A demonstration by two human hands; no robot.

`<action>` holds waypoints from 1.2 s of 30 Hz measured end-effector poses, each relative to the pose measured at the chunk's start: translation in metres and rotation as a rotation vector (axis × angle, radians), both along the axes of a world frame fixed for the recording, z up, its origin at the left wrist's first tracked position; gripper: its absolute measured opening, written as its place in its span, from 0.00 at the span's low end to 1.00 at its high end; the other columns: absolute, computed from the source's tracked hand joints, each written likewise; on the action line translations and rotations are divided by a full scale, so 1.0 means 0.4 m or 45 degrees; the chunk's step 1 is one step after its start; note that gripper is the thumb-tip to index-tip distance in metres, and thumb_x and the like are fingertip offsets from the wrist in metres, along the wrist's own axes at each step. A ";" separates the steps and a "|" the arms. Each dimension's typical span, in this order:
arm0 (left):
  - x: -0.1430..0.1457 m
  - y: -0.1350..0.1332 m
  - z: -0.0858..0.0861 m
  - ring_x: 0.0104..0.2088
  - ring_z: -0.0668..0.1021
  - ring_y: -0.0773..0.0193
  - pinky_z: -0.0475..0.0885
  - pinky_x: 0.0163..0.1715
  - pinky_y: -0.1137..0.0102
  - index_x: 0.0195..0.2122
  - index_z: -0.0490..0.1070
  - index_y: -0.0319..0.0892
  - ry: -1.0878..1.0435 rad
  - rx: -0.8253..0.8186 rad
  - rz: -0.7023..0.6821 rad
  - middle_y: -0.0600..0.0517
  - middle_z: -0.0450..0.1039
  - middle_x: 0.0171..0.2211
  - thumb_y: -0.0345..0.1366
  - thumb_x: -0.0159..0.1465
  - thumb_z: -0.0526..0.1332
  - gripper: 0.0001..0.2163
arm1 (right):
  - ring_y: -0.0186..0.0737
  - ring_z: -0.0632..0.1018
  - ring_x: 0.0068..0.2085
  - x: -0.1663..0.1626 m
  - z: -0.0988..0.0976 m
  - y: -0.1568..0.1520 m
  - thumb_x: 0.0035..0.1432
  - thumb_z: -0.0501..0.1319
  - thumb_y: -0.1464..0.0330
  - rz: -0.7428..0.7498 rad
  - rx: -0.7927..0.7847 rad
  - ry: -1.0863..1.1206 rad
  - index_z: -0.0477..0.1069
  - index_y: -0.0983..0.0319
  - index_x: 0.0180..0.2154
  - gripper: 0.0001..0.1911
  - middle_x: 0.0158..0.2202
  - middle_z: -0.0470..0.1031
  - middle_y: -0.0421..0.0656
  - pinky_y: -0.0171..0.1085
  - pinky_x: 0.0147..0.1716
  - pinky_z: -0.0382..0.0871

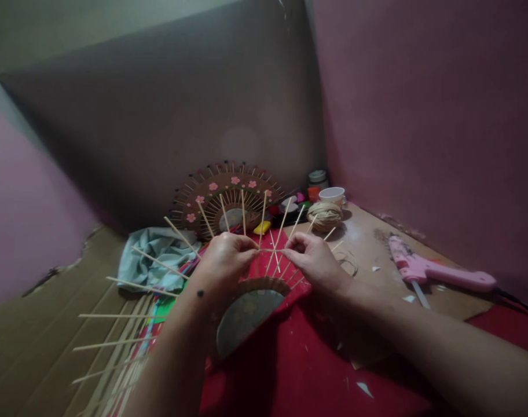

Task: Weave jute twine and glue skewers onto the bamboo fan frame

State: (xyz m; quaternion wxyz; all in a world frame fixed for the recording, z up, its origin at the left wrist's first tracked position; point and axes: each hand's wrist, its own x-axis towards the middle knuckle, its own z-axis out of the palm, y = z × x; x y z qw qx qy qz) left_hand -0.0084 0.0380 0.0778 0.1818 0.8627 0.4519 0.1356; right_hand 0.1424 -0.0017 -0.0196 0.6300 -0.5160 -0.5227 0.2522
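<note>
My left hand (227,255) and my right hand (311,258) are both closed in a pinch, with a short stretch of thin twine (271,250) pulled level between the fingertips. The twine crosses in front of thin wooden sticks (283,225) that spread out like a fan. At the base of the sticks, below my hands, is a grey-green rounded piece (250,315) with a brown band along its upper edge. My left forearm covers part of the sticks on that side.
A decorated fan (234,180) with pink flowers leans at the back. Right of it are a ball of twine (325,216), a white cup (332,195) and a jar (317,178). A pink glue gun (446,273) lies on cardboard (377,249) at right. A pale cloth (153,258) sits left.
</note>
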 end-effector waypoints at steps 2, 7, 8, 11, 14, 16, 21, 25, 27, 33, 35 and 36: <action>-0.002 0.000 0.000 0.14 0.62 0.72 0.56 0.15 0.74 0.27 0.76 0.39 0.024 -0.008 -0.019 0.56 0.62 0.12 0.38 0.55 0.55 0.11 | 0.31 0.65 0.23 0.000 -0.001 0.001 0.48 0.57 0.70 0.001 -0.009 -0.015 0.63 0.62 0.22 0.05 0.20 0.65 0.36 0.32 0.24 0.59; -0.006 0.001 -0.003 0.14 0.63 0.71 0.56 0.15 0.75 0.26 0.75 0.39 0.017 0.019 0.006 0.56 0.63 0.13 0.39 0.55 0.55 0.11 | 0.31 0.65 0.24 -0.003 0.000 0.004 0.48 0.58 0.71 -0.001 -0.002 -0.026 0.64 0.62 0.22 0.06 0.20 0.65 0.36 0.33 0.25 0.60; -0.007 0.002 -0.001 0.15 0.63 0.71 0.56 0.15 0.76 0.26 0.75 0.39 0.013 0.022 0.007 0.56 0.64 0.13 0.39 0.55 0.55 0.11 | 0.31 0.66 0.24 -0.003 0.002 0.004 0.48 0.58 0.71 0.004 0.002 -0.022 0.64 0.62 0.22 0.06 0.21 0.66 0.36 0.33 0.25 0.60; -0.013 0.010 0.008 0.14 0.63 0.72 0.56 0.14 0.76 0.25 0.74 0.39 -0.009 0.008 0.029 0.56 0.64 0.13 0.39 0.54 0.55 0.11 | 0.31 0.67 0.24 0.003 0.019 -0.002 0.49 0.58 0.70 0.025 0.020 0.003 0.65 0.63 0.23 0.04 0.22 0.67 0.37 0.33 0.26 0.61; -0.025 0.023 0.025 0.13 0.62 0.72 0.55 0.13 0.77 0.25 0.74 0.39 -0.074 0.005 0.093 0.57 0.62 0.12 0.39 0.53 0.56 0.11 | 0.30 0.66 0.24 0.030 0.052 -0.027 0.48 0.60 0.70 0.064 0.029 0.051 0.66 0.63 0.24 0.04 0.22 0.67 0.37 0.32 0.24 0.60; -0.034 0.030 0.038 0.12 0.61 0.73 0.55 0.12 0.77 0.27 0.74 0.38 -0.117 -0.017 0.129 0.58 0.61 0.11 0.39 0.53 0.56 0.11 | 0.29 0.65 0.22 0.058 0.074 -0.058 0.47 0.61 0.69 0.068 0.009 0.073 0.67 0.63 0.24 0.05 0.21 0.66 0.36 0.31 0.22 0.59; -0.037 0.028 0.055 0.11 0.60 0.73 0.54 0.11 0.77 0.27 0.74 0.38 -0.162 -0.081 0.155 0.58 0.60 0.10 0.39 0.53 0.57 0.11 | 0.27 0.63 0.20 0.125 0.056 -0.148 0.48 0.61 0.67 -0.071 -0.143 0.120 0.67 0.63 0.25 0.06 0.19 0.63 0.35 0.29 0.17 0.54; -0.033 0.028 0.050 0.11 0.61 0.72 0.54 0.12 0.76 0.26 0.74 0.38 -0.149 -0.058 0.116 0.57 0.61 0.10 0.39 0.52 0.57 0.11 | 0.30 0.67 0.22 0.153 -0.021 -0.215 0.49 0.61 0.62 -0.131 -0.310 0.182 0.66 0.62 0.25 0.10 0.23 0.69 0.39 0.31 0.19 0.60; -0.034 0.034 0.046 0.13 0.63 0.72 0.55 0.13 0.76 0.26 0.74 0.38 -0.124 -0.010 0.079 0.56 0.63 0.11 0.40 0.52 0.57 0.11 | 0.34 0.72 0.30 0.161 -0.054 -0.250 0.50 0.61 0.60 -0.267 -0.256 0.215 0.66 0.62 0.25 0.12 0.34 0.72 0.44 0.31 0.23 0.64; -0.034 0.043 0.044 0.14 0.64 0.71 0.56 0.15 0.75 0.27 0.75 0.39 -0.035 0.063 0.052 0.55 0.65 0.13 0.42 0.52 0.56 0.13 | 0.30 0.62 0.16 0.130 -0.096 -0.342 0.54 0.56 0.54 -0.293 -0.390 0.254 0.63 0.60 0.28 0.15 0.16 0.59 0.33 0.31 0.15 0.55; -0.033 0.040 0.046 0.14 0.64 0.71 0.56 0.15 0.75 0.26 0.75 0.39 -0.023 0.082 0.040 0.56 0.64 0.13 0.42 0.53 0.56 0.13 | 0.32 0.65 0.21 0.107 -0.103 -0.354 0.57 0.53 0.55 -0.239 -0.337 0.047 0.64 0.60 0.26 0.16 0.18 0.61 0.35 0.32 0.21 0.59; -0.032 0.038 0.047 0.14 0.64 0.70 0.56 0.15 0.75 0.26 0.75 0.40 -0.017 0.090 0.031 0.56 0.64 0.12 0.42 0.53 0.56 0.13 | 0.33 0.66 0.24 0.096 -0.107 -0.357 0.58 0.52 0.56 -0.246 -0.282 -0.065 0.63 0.61 0.25 0.17 0.21 0.63 0.37 0.33 0.24 0.60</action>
